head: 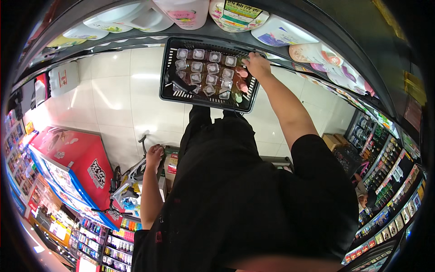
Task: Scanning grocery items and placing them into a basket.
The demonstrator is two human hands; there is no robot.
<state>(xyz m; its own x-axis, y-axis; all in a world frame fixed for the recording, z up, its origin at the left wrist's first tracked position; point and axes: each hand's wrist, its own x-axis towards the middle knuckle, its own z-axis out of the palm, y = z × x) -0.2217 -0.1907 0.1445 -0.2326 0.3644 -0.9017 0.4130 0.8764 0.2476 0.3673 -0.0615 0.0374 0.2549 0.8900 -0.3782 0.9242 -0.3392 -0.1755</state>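
A black plastic shopping basket [206, 101] is in front of my legs, under the edge of a shelf. Rows of bottles with square clear caps [196, 67] fill much of it. Along its right side stand bottles with pink pump tops [242, 86] and one with a pale green top [238, 98]. A black curved object [181, 81] lies over the bottles at the left. My right hand [259, 66] is at the basket's far right corner, fingers bent; whether it grips anything is unclear. My left hand [154, 156] hangs by my side, fingers curled, with nothing visible in it.
Large detergent bottles [185, 13] line the shelf [136, 38] ahead. At the left are a white jug [63, 79], a red display box [76, 153] and a bicycle [131, 183]. Cartons [171, 166] stand behind my left hand. Stocked racks [387, 163] and another person [363, 197] are at the right.
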